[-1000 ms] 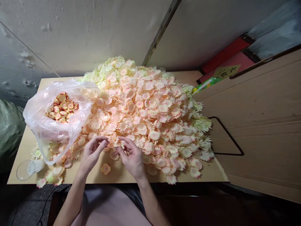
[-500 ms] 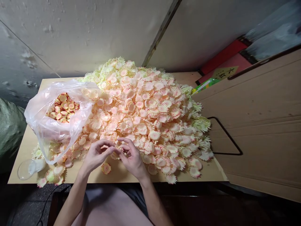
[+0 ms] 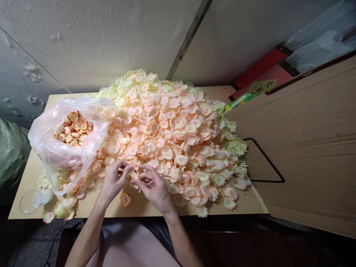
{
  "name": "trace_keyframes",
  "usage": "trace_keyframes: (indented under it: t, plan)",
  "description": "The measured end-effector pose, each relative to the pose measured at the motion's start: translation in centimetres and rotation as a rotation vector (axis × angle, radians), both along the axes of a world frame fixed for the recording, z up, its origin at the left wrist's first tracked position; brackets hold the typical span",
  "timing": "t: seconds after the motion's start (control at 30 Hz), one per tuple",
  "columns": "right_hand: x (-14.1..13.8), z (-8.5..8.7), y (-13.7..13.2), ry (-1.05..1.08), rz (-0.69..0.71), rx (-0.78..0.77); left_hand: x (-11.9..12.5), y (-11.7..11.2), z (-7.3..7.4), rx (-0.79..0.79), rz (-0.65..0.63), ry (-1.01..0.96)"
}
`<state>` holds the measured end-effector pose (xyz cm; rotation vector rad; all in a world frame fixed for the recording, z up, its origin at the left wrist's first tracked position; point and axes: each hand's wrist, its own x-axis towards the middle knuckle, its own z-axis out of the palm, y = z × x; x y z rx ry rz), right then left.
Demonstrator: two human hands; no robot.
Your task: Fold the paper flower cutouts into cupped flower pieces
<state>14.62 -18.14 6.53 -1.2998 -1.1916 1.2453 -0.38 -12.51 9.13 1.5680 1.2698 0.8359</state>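
At the front of the table, my right hand (image 3: 153, 187) is closed with thumb and fingers about a pale artificial flower piece (image 3: 135, 173). Close to its left edge, my left hand (image 3: 114, 180) is pinched, thumb against fingertips; whatever lies between them is too small to make out. Behind both hands spreads a big heap of pale pink and cream flower pieces (image 3: 167, 133) with jagged rims. One smaller yellow, red-edged flower piece (image 3: 125, 200) lies alone on the wood between my wrists.
An open plastic bag (image 3: 97, 142) holds many smaller red-edged pieces (image 3: 74, 128) at left. A clear round container (image 3: 30, 202) lies at the table's (image 3: 97, 210) front left corner. Cardboard (image 3: 303, 148) and a black metal loop (image 3: 267, 159) border the right side; the wall (image 3: 111, 44) stands behind.
My hands have drawn slightly apart, the left moving a little left. The flower piece now shows upright between the fingertips. The whole view has shifted slightly.
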Motion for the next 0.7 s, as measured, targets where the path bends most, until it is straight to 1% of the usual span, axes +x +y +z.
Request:
trace_keyframes:
  t: [0.07,0.13,0.2,0.23,0.27,0.33,0.4,0.47,0.53,0.6,0.7]
  plan:
    - [0.0,0.1,-0.1,0.008,-0.011,-0.02,-0.2,0.4,-0.1,0.05,0.026,0.048]
    - [0.1,0.0,-0.2,0.015,0.0,-0.049,-0.7,1.1,0.0,0.087,0.137,0.073]
    - [0.1,-0.3,-0.5,-0.006,-0.005,-0.068,-1.6,2.0,0.3,0.109,0.294,0.053]
    - [0.2,-0.5,-0.7,-0.027,-0.016,-0.067,-2.0,2.4,0.5,0.114,0.331,0.018]
    - [0.2,-0.7,-0.8,-0.048,-0.03,-0.057,-2.3,2.9,0.8,0.125,0.332,-0.023]
    - [0.3,-1.1,-1.0,-0.077,-0.058,-0.025,-2.7,3.6,1.2,0.16,0.298,-0.073]
    - [0.4,-1.1,-1.0,-0.079,-0.073,0.006,-2.7,3.8,1.5,0.222,0.268,-0.06]
    - [0.5,-0.9,-0.9,-0.082,-0.068,0.013,-2.5,3.5,1.7,0.283,0.255,-0.031]
    - [0.6,-0.6,-0.7,-0.069,-0.043,-0.005,-2.1,2.7,1.7,0.285,0.216,-0.021]
    - [0.8,-0.3,-0.6,-0.035,-0.029,-0.037,-1.8,1.8,1.6,0.221,0.112,-0.011]
    - [0.8,-0.2,-0.6,-0.018,-0.049,-0.057,-1.4,0.7,1.7,0.14,-0.104,0.007]
